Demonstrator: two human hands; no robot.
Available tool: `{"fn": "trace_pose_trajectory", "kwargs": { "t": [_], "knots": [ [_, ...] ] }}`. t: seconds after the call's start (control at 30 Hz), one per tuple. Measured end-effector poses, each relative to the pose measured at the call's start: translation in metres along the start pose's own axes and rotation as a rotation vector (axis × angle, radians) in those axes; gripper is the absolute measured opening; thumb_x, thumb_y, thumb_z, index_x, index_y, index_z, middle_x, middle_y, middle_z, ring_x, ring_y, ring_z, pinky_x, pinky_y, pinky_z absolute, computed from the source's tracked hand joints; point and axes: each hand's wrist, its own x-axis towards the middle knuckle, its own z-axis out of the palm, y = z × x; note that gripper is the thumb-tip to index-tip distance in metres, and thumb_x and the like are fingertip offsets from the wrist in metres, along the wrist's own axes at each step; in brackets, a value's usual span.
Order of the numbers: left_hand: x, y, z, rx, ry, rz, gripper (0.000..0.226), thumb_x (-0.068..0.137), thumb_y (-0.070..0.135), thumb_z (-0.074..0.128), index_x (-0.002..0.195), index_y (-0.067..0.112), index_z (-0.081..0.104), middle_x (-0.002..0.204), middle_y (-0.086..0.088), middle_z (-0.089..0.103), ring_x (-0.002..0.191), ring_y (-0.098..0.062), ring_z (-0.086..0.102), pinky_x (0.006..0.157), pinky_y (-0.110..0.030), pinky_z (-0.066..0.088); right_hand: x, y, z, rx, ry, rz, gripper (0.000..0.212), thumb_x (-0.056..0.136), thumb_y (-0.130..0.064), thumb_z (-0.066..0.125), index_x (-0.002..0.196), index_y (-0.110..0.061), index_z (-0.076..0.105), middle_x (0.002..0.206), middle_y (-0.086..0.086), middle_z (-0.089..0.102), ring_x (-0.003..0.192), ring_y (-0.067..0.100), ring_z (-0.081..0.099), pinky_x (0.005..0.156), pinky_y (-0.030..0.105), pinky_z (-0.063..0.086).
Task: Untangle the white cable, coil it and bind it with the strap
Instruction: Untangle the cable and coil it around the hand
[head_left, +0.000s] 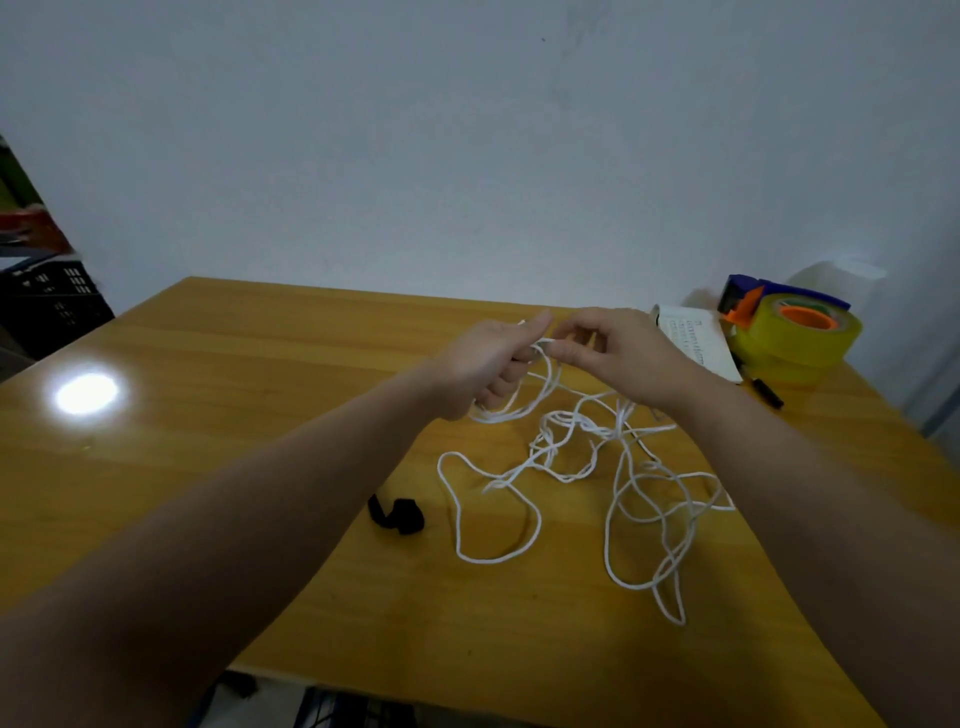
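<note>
A long white cable (618, 483) lies in loose tangled loops on the wooden table (234, 395), right of centre. My left hand (488, 364) grips a few gathered loops of it, raised above the table. My right hand (613, 348) pinches the cable close to the left thumb, and the strand hangs from there down into the tangle. A black strap (397, 515) lies curled on the table, left of the loops and below my left forearm.
At the far right stand a yellow tape roll (795, 338) in a blue and orange dispenser, a white booklet (696, 338) and a black pen (768, 392). A black crate (49, 301) sits off the table's left. A bright light reflection marks the left tabletop.
</note>
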Motion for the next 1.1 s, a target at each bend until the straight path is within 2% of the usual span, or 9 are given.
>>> {"fn": "trace_pose_trajectory", "kwargs": {
  "t": [0.07, 0.17, 0.23, 0.4, 0.5, 0.63, 0.8, 0.93, 1.1],
  "knots": [
    [0.002, 0.000, 0.004, -0.102, -0.021, -0.022, 0.048, 0.093, 0.057, 0.039, 0.059, 0.023, 0.034, 0.045, 0.009, 0.018, 0.038, -0.006, 0.011, 0.043, -0.019, 0.003, -0.004, -0.009, 0.004, 0.231, -0.103, 0.018, 0.025, 0.087, -0.034, 0.061, 0.111, -0.027, 0.063, 0.087, 0.000, 0.064, 0.051, 0.001, 0.043, 0.047, 0.016, 0.038],
    [0.001, 0.002, 0.009, -0.257, -0.109, -0.086, 0.054, 0.091, 0.060, 0.037, 0.053, 0.022, 0.030, 0.040, 0.007, 0.023, 0.032, -0.005, 0.014, 0.039, -0.016, 0.005, -0.009, -0.014, 0.014, 0.457, -0.258, 0.075, 0.024, 0.082, -0.029, 0.067, 0.101, -0.015, 0.062, 0.077, -0.004, 0.061, 0.064, -0.001, 0.053, 0.058, 0.014, 0.041],
    [0.000, 0.003, 0.007, -0.301, -0.142, -0.097, 0.056, 0.090, 0.061, 0.035, 0.051, 0.022, 0.029, 0.038, 0.007, 0.024, 0.030, -0.004, 0.015, 0.037, -0.015, 0.006, -0.008, -0.011, 0.019, 0.522, -0.215, 0.097, 0.031, 0.076, -0.030, 0.071, 0.095, -0.006, 0.064, 0.081, 0.005, 0.061, 0.075, 0.010, 0.055, 0.069, 0.023, 0.042],
    [0.000, 0.004, -0.005, -0.269, -0.062, 0.013, 0.047, 0.093, 0.048, 0.046, 0.058, 0.022, 0.030, 0.044, 0.010, 0.021, 0.035, -0.005, 0.017, 0.034, -0.017, 0.017, -0.009, -0.005, 0.017, 0.488, -0.043, 0.210, 0.024, 0.086, -0.025, 0.063, 0.079, -0.002, 0.058, 0.068, 0.011, 0.042, 0.057, 0.011, 0.040, 0.057, 0.022, 0.037],
    [0.000, 0.003, -0.004, -0.364, -0.079, -0.013, 0.047, 0.094, 0.041, 0.048, 0.055, 0.022, 0.031, 0.040, 0.010, 0.020, 0.032, -0.004, 0.017, 0.032, -0.016, 0.015, -0.008, -0.008, 0.024, 0.644, -0.001, 0.225, 0.017, 0.088, -0.016, 0.061, 0.091, 0.001, 0.058, 0.072, 0.010, 0.048, 0.062, 0.014, 0.046, 0.069, 0.030, 0.043],
    [0.000, 0.002, -0.003, -0.516, -0.143, -0.070, 0.052, 0.096, 0.041, 0.042, 0.049, 0.022, 0.031, 0.033, 0.010, 0.021, 0.025, -0.001, 0.017, 0.032, -0.013, 0.007, -0.006, -0.017, 0.030, 0.924, -0.039, 0.210, 0.032, 0.083, -0.010, 0.062, 0.111, -0.009, 0.048, 0.084, 0.015, 0.061, 0.072, 0.019, 0.062, 0.061, 0.027, 0.055],
    [0.000, -0.001, 0.003, -0.414, -0.052, 0.010, 0.048, 0.095, 0.040, 0.046, 0.052, 0.021, 0.039, 0.039, 0.009, 0.022, 0.030, -0.003, 0.018, 0.031, -0.013, 0.017, -0.005, -0.017, 0.030, 0.570, -0.031, 0.187, 0.009, 0.093, -0.017, 0.053, 0.099, -0.015, 0.061, 0.071, 0.001, 0.055, 0.055, 0.010, 0.048, 0.051, 0.022, 0.042],
    [0.002, -0.002, -0.002, -0.152, 0.147, 0.107, 0.043, 0.089, 0.039, 0.061, 0.053, 0.018, 0.052, 0.044, 0.006, 0.030, 0.038, -0.010, 0.032, 0.045, -0.024, 0.036, -0.002, -0.021, 0.032, 0.454, 0.049, 0.273, 0.018, 0.094, -0.015, 0.049, 0.082, -0.014, 0.063, 0.065, -0.001, 0.051, 0.055, 0.009, 0.043, 0.052, 0.021, 0.039],
    [0.001, -0.001, -0.010, -0.048, 0.194, 0.206, 0.041, 0.088, 0.036, 0.063, 0.056, 0.016, 0.047, 0.042, 0.008, 0.031, 0.039, -0.010, 0.031, 0.045, -0.023, 0.036, 0.001, -0.020, 0.035, 0.933, 0.015, 0.340, 0.016, 0.088, -0.002, 0.044, 0.077, -0.005, 0.057, 0.072, 0.008, 0.057, 0.072, 0.018, 0.056, 0.079, 0.034, 0.048]
  ]
}}
